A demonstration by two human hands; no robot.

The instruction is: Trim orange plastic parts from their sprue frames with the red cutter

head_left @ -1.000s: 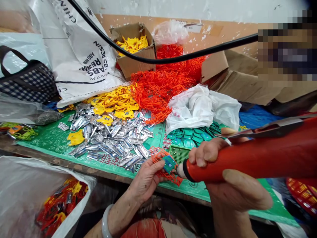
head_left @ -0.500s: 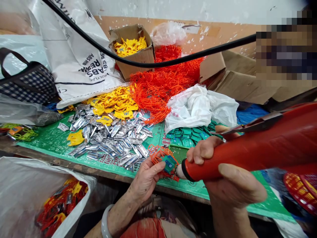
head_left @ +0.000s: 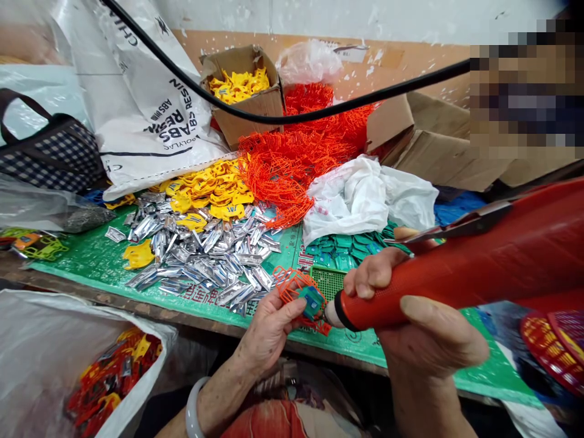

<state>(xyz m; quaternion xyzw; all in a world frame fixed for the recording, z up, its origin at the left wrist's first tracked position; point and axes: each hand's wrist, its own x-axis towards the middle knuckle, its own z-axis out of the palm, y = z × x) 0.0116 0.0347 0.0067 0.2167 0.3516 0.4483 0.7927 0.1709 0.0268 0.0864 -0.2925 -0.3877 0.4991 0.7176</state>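
Note:
My left hand (head_left: 269, 325) pinches an orange plastic frame (head_left: 292, 285) with a teal plastic piece (head_left: 312, 301) on it, thumb on top. My right hand (head_left: 424, 328) is wrapped round a red electric screwdriver (head_left: 438, 283) with a metal lever along its upper side. The driver's pale nose touches or nearly touches the right edge of the teal piece; its bit is too small to make out. Just behind the frame is a green mesh basket (head_left: 329, 281). Teal pieces (head_left: 347, 250) lie in a heap beyond it, and silver metal parts (head_left: 210, 255) spread to the left.
Yellow parts (head_left: 210, 185) and a tangle of orange frames (head_left: 283, 164) are piled behind. A white plastic bag (head_left: 360, 194), a cardboard box (head_left: 250, 112) and a white sack (head_left: 150, 121) stand around them. A black cable (head_left: 296, 117) hangs across the view. An open bag of parts (head_left: 114, 371) is at lower left.
The red electric screwdriver has shifted slightly left, and its rear end has risen. The teal piece stays in my left hand, almost still.

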